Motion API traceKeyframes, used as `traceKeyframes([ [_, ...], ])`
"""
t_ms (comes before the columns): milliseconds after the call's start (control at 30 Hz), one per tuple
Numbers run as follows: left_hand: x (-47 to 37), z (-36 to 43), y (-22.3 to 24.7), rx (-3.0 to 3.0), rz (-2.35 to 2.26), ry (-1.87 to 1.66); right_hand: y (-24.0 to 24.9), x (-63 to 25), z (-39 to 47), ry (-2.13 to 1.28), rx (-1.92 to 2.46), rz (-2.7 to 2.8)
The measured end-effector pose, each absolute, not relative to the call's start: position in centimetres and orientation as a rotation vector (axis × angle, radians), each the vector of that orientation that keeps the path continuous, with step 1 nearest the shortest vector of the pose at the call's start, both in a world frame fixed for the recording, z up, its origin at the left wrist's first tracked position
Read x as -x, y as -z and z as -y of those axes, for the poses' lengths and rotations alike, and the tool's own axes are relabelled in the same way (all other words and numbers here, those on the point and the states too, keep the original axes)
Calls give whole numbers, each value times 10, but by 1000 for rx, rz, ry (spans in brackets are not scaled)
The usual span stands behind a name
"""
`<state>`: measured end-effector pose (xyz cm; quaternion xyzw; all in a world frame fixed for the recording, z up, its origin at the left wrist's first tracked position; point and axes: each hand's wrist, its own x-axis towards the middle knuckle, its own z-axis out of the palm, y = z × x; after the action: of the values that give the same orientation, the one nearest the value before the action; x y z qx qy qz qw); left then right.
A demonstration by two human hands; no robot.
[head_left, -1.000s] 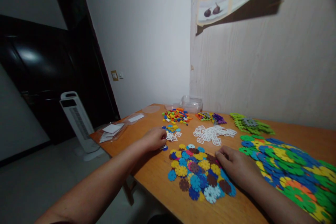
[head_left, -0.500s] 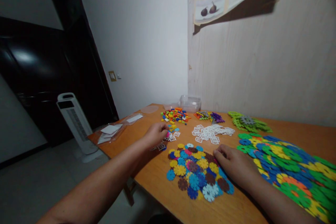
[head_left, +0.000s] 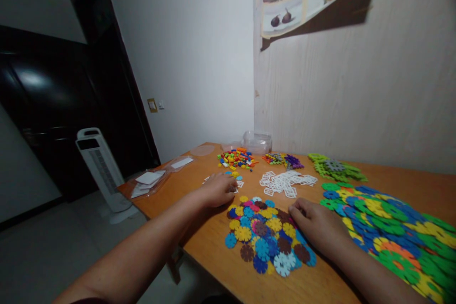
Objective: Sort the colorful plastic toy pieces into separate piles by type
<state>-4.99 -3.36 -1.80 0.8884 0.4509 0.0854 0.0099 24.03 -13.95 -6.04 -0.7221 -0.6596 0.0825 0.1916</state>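
My left hand (head_left: 220,189) is over the table just beyond the left side of a heap of small notched plastic discs (head_left: 261,230). Its fingers curl downward and hide whatever they hold. White lattice pieces (head_left: 241,184) and a few yellow and blue discs (head_left: 233,174) show around its fingertips. At the heap's right edge rests my right hand (head_left: 317,223), its fingers curled in and the thumb against them. I cannot make out whether a disc is inside that hand. The heap mixes yellow, blue, brown, magenta and pale discs.
White lattice pieces (head_left: 285,182) lie beyond the heap. Behind are colourful small blocks (head_left: 238,157), purple pieces (head_left: 293,161), green pieces (head_left: 335,167) and a clear container (head_left: 257,142). Large notched discs (head_left: 388,228) cover the right. Plastic bags (head_left: 149,181) lie at the left edge.
My left hand has moved a little toward me and right, turning its back upward with the fingers lower. My right hand stays at the heap's edge.
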Motion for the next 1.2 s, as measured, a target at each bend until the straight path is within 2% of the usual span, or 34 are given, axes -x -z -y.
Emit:
traceKeyframes([
  [533, 29, 31, 20, -3068, -1509, -167, 62, -238, 140, -215, 2023, 1828],
  [833, 23, 11, 18, -2755, -1742, -368, 59, -238, 141, -210, 2033, 1813],
  [1200, 26, 11, 13, -2866, -1456, -62, 61, -238, 140, -197, 2012, 1813],
])
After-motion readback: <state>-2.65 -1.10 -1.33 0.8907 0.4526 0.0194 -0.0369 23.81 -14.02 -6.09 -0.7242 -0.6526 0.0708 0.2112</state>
